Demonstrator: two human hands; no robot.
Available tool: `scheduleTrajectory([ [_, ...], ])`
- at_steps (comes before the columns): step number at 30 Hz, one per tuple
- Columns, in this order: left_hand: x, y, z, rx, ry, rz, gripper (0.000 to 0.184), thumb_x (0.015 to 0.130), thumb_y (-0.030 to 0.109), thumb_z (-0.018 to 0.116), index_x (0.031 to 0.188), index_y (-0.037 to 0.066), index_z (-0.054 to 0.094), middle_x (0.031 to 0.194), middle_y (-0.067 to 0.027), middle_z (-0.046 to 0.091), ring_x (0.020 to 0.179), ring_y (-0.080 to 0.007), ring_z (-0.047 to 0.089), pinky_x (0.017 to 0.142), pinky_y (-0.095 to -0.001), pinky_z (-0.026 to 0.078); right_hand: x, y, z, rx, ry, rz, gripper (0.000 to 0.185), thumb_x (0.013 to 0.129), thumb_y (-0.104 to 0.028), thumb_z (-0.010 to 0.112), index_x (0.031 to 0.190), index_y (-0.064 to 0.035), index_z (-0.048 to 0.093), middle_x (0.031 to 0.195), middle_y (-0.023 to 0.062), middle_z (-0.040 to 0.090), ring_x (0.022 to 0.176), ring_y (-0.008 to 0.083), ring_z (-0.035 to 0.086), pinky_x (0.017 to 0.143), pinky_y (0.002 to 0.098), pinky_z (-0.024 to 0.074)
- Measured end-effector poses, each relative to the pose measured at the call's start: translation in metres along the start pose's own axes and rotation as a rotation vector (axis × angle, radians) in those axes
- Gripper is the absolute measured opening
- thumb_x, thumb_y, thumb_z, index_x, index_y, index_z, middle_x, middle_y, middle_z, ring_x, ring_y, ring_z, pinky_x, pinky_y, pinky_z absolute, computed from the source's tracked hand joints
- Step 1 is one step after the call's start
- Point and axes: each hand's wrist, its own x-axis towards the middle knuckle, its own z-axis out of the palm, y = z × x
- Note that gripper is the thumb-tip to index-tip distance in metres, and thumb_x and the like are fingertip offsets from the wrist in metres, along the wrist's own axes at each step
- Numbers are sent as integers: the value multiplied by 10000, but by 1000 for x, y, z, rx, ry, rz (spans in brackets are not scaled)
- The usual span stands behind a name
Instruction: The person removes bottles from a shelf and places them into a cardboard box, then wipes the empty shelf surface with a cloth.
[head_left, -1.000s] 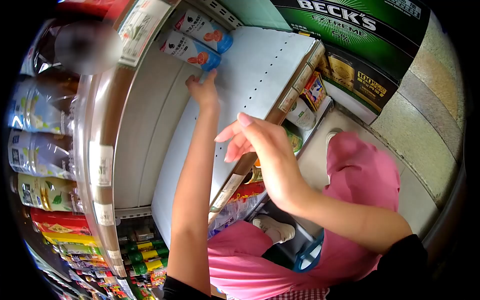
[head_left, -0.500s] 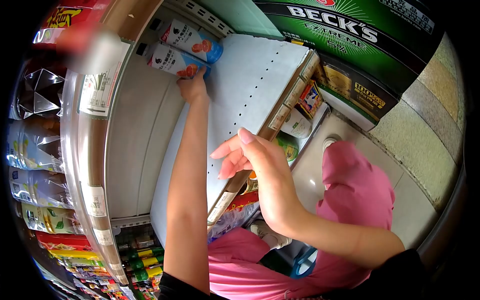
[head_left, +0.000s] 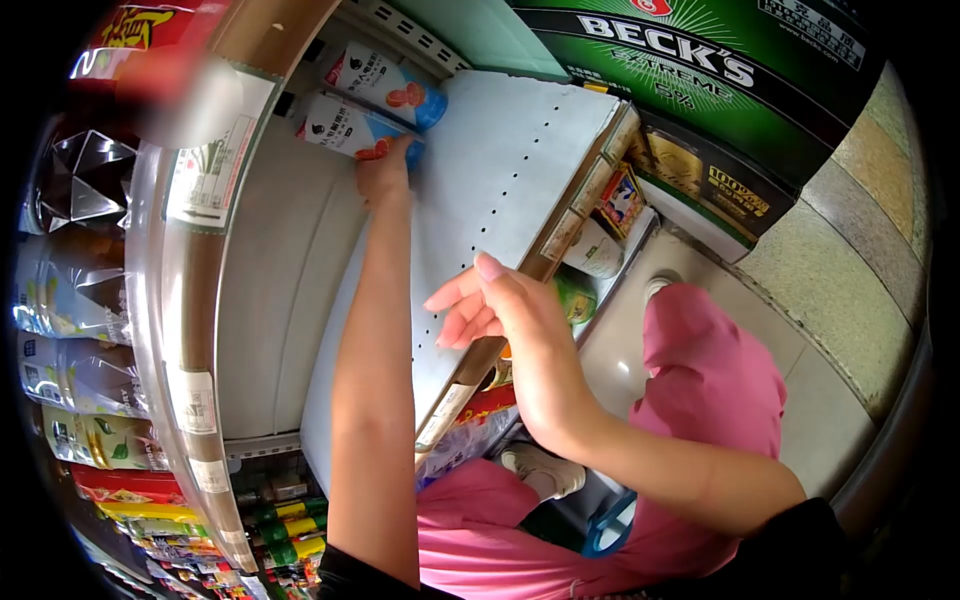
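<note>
Two white bottles with blue bases and citrus pictures stand side by side at the far end of the white shelf (head_left: 505,130): the nearer bottle (head_left: 345,127) beside my left hand (head_left: 386,178), the farther bottle (head_left: 375,80) just past it. Their printed wraps keep me from seeing what is inside. My left hand touches the nearer one low down, covering part of its fruit picture and base; some of my fingertips are hidden, so I cannot tell whether I am gripping it or only resting against it. The dark caps sit in shadow and are hard to make out.

My left arm reaches out almost straight. My right hand (head_left: 490,305) hangs in front of the shelf edge, wrist bent, fingers loosely curled and apart, holding nothing.

To my left, pale bottles (head_left: 72,288) show only partly behind a clear strip, and a red blur (head_left: 160,85) is unreadable. The green BECK'S box (head_left: 690,70) is cut off by the picture's top. On the lower shelf, a white container (head_left: 594,251) is partly hidden by the shelf edge.
</note>
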Motion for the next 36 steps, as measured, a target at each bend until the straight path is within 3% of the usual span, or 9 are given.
scheduleTrajectory([
  [5, -40, 11, -28, -35, -141, 39, 584, 556, 422, 876, 906, 4, 667, 946, -119, 703, 956, -281, 633, 998, -485, 354, 5, 3, -2, -11, 24, -44, 558, 1023, -443, 370, 908, 13, 671, 768, 73, 632, 761, 142, 615, 777, 284, 455],
  [10, -94, 19, -55, -77, -105, 117, 528, 552, 381, 893, 798, -1, 625, 753, -75, 668, 707, -220, 621, 755, -357, 489, 8, 6, -7, -37, 34, -90, 558, 1012, -451, 376, 909, 13, 668, 765, 73, 634, 751, 148, 614, 780, 294, 459],
  [14, -129, 17, -72, -123, -169, 52, 412, 585, 312, 881, 792, 46, 644, 664, -12, 635, 558, -149, 549, 605, -315, 470, 8, 8, -10, -50, 67, -93, 556, 1004, -469, 383, 912, 0, 667, 768, 67, 638, 756, 151, 616, 789, 293, 464],
  [21, -210, 55, -114, -91, -284, 96, 332, 641, 293, 847, 730, 43, 648, 690, -38, 667, 630, -174, 620, 671, -319, 487, 5, 16, -12, -44, 62, -27, 506, 998, -455, 417, 969, -8, 653, 788, 69, 641, 785, 156, 632, 797, 298, 482],
  [22, -206, 39, -112, -62, -303, 92, 377, 674, 281, 830, 873, 16, 650, 732, -53, 675, 651, -183, 626, 678, -333, 498, 5, 19, -12, -43, 51, -4, 500, 998, -454, 418, 993, -8, 645, 816, 75, 647, 795, 159, 632, 801, 300, 483],
  [28, -223, 66, -141, -346, -430, 145, 554, 801, 242, 767, 1222, -19, 520, 1176, -130, 615, 1062, -213, 577, 912, -356, 443, 1, 19, -8, -21, 78, 94, 491, 993, -460, 421, 1142, -17, 572, 1015, 121, 651, 913, 196, 641, 829, 330, 494],
  [31, -225, 96, -164, -422, -199, 321, 629, 850, 291, 734, 1319, -34, 471, 1331, -148, 503, 1199, -230, 471, 998, -373, 372, 0, 18, -8, -9, 80, 121, 499, 989, -466, 423, 1171, -20, 553, 1036, 128, 649, 952, 212, 644, 850, 345, 495],
  [33, -223, 112, -175, -255, -38, 397, 617, 889, 317, 680, 1343, -46, 475, 1328, -156, 508, 1188, -216, 494, 1065, -365, 332, 1, 19, -8, 16, 98, 141, 489, 989, -465, 428, 1157, -25, 560, 1019, 132, 652, 932, 222, 646, 827, 350, 498],
  [36, -209, 120, -178, -307, -60, 380, 572, 904, 325, 662, 1321, -40, 521, 1274, -127, 559, 1170, -202, 500, 1067, -353, 316, 2, 23, -5, 38, 113, 188, 490, 990, -470, 421, 1148, -31, 571, 1021, 141, 656, 912, 229, 645, 808, 354, 500],
])
